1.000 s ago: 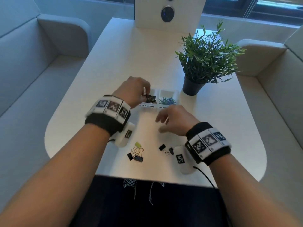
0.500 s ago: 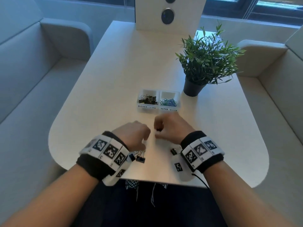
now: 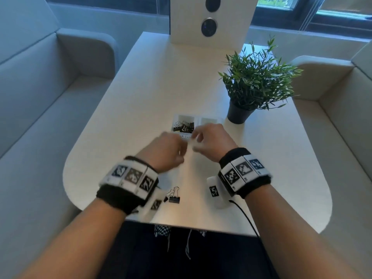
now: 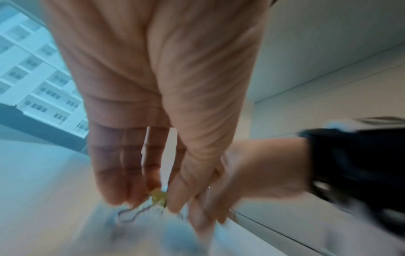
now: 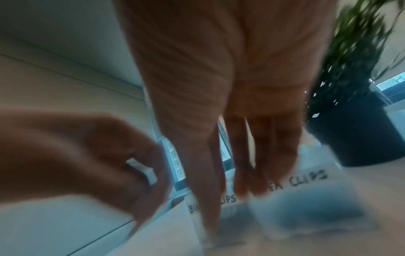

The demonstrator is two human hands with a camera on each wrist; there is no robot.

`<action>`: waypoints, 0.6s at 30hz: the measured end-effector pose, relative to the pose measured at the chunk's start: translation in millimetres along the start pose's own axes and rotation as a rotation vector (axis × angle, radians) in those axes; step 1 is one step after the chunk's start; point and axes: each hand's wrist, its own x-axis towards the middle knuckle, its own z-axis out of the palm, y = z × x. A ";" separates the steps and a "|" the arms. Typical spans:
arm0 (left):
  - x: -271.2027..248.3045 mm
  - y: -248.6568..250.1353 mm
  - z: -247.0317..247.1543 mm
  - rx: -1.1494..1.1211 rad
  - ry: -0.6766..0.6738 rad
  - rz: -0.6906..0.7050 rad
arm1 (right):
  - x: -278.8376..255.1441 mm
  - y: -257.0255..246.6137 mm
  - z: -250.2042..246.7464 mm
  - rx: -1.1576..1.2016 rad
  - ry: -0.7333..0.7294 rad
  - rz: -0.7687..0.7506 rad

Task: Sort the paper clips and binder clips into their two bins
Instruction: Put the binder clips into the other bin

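Note:
Two joined white bins stand mid-table: the binder clip bin (image 3: pixel 175 120) with several dark clips, and the paper clip bin (image 3: pixel 211 119), partly behind my right hand. My left hand (image 3: pixel 182 153) hovers just short of the bins. In the left wrist view it (image 4: pixel 153 202) pinches a yellow-green binder clip (image 4: pixel 158 196) between thumb and fingertips. My right hand (image 3: pixel 196 137) is over the bins' front wall with fingers bunched. The right wrist view is blurred and shows nothing between them. A black binder clip (image 3: pixel 174 199) and a smaller one (image 3: pixel 165 199) lie near the front edge.
A potted plant (image 3: pixel 255 81) stands right of the bins, close to my right hand. A white panel (image 3: pixel 209 19) rises at the table's far end. Grey sofas flank the table (image 3: pixel 128 109). The bins' labels (image 5: pixel 306 179) face me.
Both hands moved forward from the loose clips near the front edge to the bins. The yellow-green clip has left the pile and is in my left hand.

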 end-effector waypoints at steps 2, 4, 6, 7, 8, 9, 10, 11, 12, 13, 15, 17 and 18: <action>19.4 3.2 -17.9 -0.007 0.179 0.028 | -18.4 6.5 -3.9 -0.073 -0.248 0.075; 40.0 4.4 -29.0 0.007 0.285 0.030 | -35.1 9.6 -4.3 -0.138 -0.356 0.105; 58.0 0.9 -29.9 0.016 0.269 -0.002 | -46.9 11.8 -1.1 -0.160 -0.361 0.124; 64.1 -0.7 -27.5 0.025 0.229 -0.024 | -50.5 13.1 1.8 -0.187 -0.374 0.136; 67.5 -1.9 -24.2 0.037 0.192 -0.044 | -53.5 14.5 5.7 -0.224 -0.399 0.145; 68.6 -2.8 -21.1 0.045 0.171 -0.056 | -55.1 16.5 10.5 -0.254 -0.418 0.147; 67.1 -3.0 -18.3 0.046 0.171 -0.059 | -56.5 18.0 15.3 -0.266 -0.421 0.140; 63.2 -2.5 -16.9 0.044 0.191 -0.050 | -57.1 19.3 19.4 -0.264 -0.412 0.129; 57.7 -1.9 -16.2 0.040 0.215 -0.031 | -57.1 19.8 22.3 -0.254 -0.398 0.114; 49.8 -1.1 -16.4 0.035 0.232 -0.009 | -55.8 19.8 24.3 -0.239 -0.383 0.099; 29.3 -1.6 -14.5 0.028 0.189 0.029 | -50.8 17.2 25.1 -0.187 -0.346 0.080; 4.6 -3.8 -10.1 0.047 0.043 0.040 | -42.4 11.3 20.2 -0.131 -0.281 0.047; -8.6 -5.3 -6.9 0.076 -0.047 0.036 | -37.2 7.0 15.7 -0.100 -0.241 0.019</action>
